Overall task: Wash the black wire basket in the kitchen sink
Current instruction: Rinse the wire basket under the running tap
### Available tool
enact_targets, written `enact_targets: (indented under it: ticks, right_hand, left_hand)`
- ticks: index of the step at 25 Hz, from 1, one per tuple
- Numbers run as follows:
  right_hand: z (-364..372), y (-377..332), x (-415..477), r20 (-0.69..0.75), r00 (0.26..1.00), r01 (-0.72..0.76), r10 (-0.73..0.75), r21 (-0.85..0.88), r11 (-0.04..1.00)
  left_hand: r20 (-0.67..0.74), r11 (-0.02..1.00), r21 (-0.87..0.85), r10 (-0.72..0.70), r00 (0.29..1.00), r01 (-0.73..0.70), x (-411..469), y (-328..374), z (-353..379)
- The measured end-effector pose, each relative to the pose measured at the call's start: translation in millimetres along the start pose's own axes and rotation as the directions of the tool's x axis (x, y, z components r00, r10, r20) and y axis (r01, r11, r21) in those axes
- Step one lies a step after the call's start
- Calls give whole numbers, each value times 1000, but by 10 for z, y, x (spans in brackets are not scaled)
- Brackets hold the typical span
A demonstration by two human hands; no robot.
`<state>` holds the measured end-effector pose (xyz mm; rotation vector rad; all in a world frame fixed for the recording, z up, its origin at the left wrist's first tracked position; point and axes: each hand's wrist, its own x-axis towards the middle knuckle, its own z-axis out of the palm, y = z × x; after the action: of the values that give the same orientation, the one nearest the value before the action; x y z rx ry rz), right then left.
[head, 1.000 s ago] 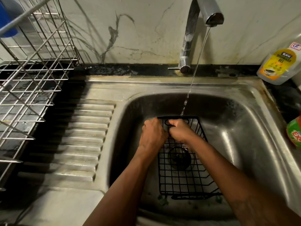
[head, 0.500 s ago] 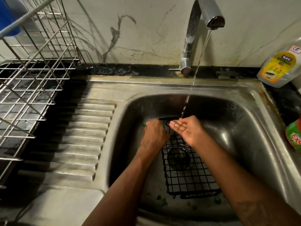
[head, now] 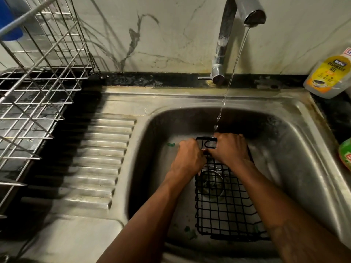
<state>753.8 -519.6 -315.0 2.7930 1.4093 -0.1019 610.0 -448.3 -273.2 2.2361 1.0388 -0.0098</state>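
- Fingers of your left hand are curled tight over the basket's left edge, near its far corner; the fingertips themselves are hidden under the hand.
- Your right hand is closed on the far end of the basket, palm down, covering the far right part of the rim. Whether it grips the wire or only presses on it cannot be told from this view.
- Both hands sit at the same end, touching or nearly touching each other, with a small wire loop showing between them.
- Basket location: inside the sink, lying over the drain, which shows through the mesh.
- Long axis: it runs from far to near, from under your hands back toward your body. The near end lies beyond your wrists and is held by neither hand.
- Water: the stream from the tap lands right at the far rim, just beside your right hand. Only that end is being wetted.
- Judgement: the coming move turns on this axis. To rinse the rest, you would need to draw the basket away from you or lift the near end under the stream.
- Nearness: both hands are equally placed at the far end, so neither has an advantage for the near end.
- Risk, as a judgement: wet wire may slip.
- Green scraps lie on the sink floor beside the near left corner.
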Motion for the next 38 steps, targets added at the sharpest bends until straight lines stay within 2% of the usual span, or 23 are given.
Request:
enact_targets:
  ticks: [4, 7, 12, 14, 20, 23, 25, 28, 30, 32, 35, 38]
  right_hand:
    - [-48, -3, -19, -50, 999, -15, 16, 32, 999]
    - [-67, 21, -50, -66, 998, 10, -6, 67, 998]
    - [-94, 130, -6, 5, 998, -61, 61, 90, 994]
    - [-107, 149, 1, -2, 996, -88, 88, 64, 994]
    - [-68, 97, -7, 30, 999, -39, 40, -12, 999]
    - [-117, 120, 32, 66, 997, 35, -41, 90, 995]
    - [-171, 136, 51, 135, 989, 40, -58, 135, 990]
    - [-178, 100, 13, 187, 982, 24, -18, -31, 999]
    - [-172, 50, 8, 155, 987, -25, 41, -105, 994]
    - [-168, 66, 37, 138, 990, -24, 21, 20, 1000]
    - [-203, 135, 65, 248, 964, 16, -91, 291, 956]
    - [-212, 90, 58, 257, 957, 46, -134, 321, 946]
  left_hand:
    - [-8, 1000, -10, 10, 1000, -10, -4, 14, 27]
    - [22, 997, 17, 73, 997, -73, -11, 37, 3]
    - [50, 987, 60, 147, 988, -150, 77, 110, 39]
    - [40, 989, 48, 135, 990, -137, 111, 127, 69]
    - [42, 997, 36, 66, 997, -68, 131, 108, 36]
    - [-20, 990, 121, 72, 997, -69, 135, 109, -25]
    - [-8, 994, 101, 50, 999, -49, 111, 98, -53]
    - [-8, 996, 92, 16, 1000, -15, 70, 114, -117]
    - [-58, 993, 122, 5, 998, 2, 46, 130, -170]
    - [-112, 991, 133, 25, 993, -10, 15, 131, -223]
    - [-116, 991, 133, 9, 993, 6, 0, 57, -270]
    - [-78, 989, 137, -52, 996, 62, -5, 0, -313]
